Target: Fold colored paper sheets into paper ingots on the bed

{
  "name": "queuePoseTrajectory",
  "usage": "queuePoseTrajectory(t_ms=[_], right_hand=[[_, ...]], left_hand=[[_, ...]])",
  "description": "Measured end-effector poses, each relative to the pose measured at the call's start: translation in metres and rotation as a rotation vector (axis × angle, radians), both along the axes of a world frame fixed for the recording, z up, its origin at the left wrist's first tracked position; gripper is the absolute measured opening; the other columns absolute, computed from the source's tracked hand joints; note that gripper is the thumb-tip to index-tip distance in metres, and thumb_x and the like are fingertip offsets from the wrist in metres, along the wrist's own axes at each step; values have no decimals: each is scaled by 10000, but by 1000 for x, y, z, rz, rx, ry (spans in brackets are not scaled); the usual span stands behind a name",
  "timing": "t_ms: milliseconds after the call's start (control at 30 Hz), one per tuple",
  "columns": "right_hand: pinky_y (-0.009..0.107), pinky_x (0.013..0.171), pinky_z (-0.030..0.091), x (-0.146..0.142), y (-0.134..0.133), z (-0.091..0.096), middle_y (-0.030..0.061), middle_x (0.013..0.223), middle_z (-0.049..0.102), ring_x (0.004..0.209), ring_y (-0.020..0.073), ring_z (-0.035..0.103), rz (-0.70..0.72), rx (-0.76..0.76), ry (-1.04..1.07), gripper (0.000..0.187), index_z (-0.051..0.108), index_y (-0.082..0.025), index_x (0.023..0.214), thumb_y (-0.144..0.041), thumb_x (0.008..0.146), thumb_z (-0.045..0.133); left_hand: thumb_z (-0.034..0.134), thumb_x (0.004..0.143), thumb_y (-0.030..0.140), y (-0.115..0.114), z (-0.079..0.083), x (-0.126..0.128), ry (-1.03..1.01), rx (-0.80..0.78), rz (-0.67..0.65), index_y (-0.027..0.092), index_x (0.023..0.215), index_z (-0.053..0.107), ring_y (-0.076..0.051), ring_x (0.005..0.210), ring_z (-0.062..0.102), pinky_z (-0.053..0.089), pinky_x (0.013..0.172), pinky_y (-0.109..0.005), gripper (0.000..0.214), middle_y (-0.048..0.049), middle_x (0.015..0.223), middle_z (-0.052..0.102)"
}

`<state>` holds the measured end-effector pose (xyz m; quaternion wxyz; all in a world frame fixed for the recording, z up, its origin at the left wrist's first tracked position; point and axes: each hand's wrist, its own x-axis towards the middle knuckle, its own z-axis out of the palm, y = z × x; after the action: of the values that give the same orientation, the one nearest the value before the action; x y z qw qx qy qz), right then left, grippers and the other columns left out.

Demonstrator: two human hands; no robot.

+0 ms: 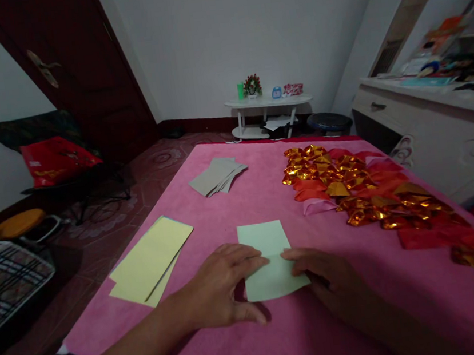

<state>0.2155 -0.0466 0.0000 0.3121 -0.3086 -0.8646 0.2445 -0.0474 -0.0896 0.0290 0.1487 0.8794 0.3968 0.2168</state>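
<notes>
A pale green sheet of paper lies on the pink cloth in front of me, with a faint crease running across its middle. My left hand rests its outstretched fingertips on the paper's left side by the crease, its thumb spread apart on the cloth. On the opposite side, my right hand has its fingers curled over the paper's right edge; its thumb is mostly hidden. Left of my hands is a small pile of yellow paper sheets. Farther back lies a fanned stack of grey paper pieces.
Rows of shiny gold and red folded paper pieces cover the table's right side. Beyond the pink-covered table stands a low white table. A white cabinet is at right; a folding chair with a red bag is at left.
</notes>
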Motion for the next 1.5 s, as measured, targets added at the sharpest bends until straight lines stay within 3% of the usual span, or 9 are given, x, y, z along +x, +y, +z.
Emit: queuePoseTrajectory(t_ms=[200, 333, 400, 600, 733, 867, 1133, 1500], right_hand=[[366, 928, 508, 4, -11, -2, 44, 1099, 701, 1050, 201, 636, 11, 8, -65, 179, 697, -252, 892, -146, 809, 579], [358, 885, 525, 0, -10, 0, 37, 1050, 714, 968, 198, 664, -64, -103, -22, 165, 707, -264, 892, -199, 838, 566], [350, 846, 535, -3, -9, 1, 41, 1006, 723, 918, 201, 675, -123, -175, 17, 169, 705, -261, 916, -233, 843, 556], [275, 709, 512, -13, -5, 9, 16, 850, 698, 784, 175, 649, -209, -303, 64, 149, 680, -235, 852, -240, 848, 531], [266, 664, 479, -18, -1, 11, 24, 821, 651, 750, 171, 611, -232, -278, 74, 134, 641, -215, 733, -224, 822, 541], [254, 604, 444, -20, 1, 6, 21, 811, 613, 713, 160, 582, -294, -273, 12, 137, 592, -209, 646, -208, 781, 568], [259, 548, 359, -21, -1, 4, -13, 681, 545, 594, 136, 498, -360, -238, -169, 164, 494, -207, 631, -218, 758, 597], [274, 555, 327, -28, 2, 6, 2, 679, 568, 594, 151, 508, -421, -188, -271, 178, 496, -207, 625, -235, 792, 550]], left_hand=[[577, 831, 435, -18, -14, 1, 29, 83, 76, 217, 1168, 585, -252, 1061, 567, 439, 905, -424, 401, -122, 1180, 614], [648, 709, 577, -21, -11, 4, 32, 68, 86, 231, 1209, 571, -277, 1031, 570, 457, 873, -449, 613, -129, 1178, 607], [665, 697, 565, -18, -11, 5, 19, 60, 109, 238, 1216, 571, -275, 1016, 573, 461, 858, -445, 621, -123, 1174, 610], [547, 867, 304, -6, -13, 7, -158, -37, 191, 233, 1001, 686, -187, 898, 599, 454, 813, -342, 206, -64, 999, 669], [472, 911, 269, 0, -13, 9, -320, -178, 273, 194, 788, 699, -158, 825, 606, 455, 753, -292, 268, -52, 881, 684], [526, 881, 293, 5, -18, 10, -380, -239, 359, 184, 709, 690, -164, 768, 609, 462, 717, -289, 261, -57, 794, 689], [637, 761, 214, 0, -27, 12, -371, -208, 454, 180, 590, 613, -157, 769, 614, 474, 730, -294, 176, -37, 845, 680], [599, 781, 224, 3, -23, 15, -310, -219, 523, 185, 595, 605, -152, 685, 612, 468, 654, -277, 191, -21, 748, 679]])
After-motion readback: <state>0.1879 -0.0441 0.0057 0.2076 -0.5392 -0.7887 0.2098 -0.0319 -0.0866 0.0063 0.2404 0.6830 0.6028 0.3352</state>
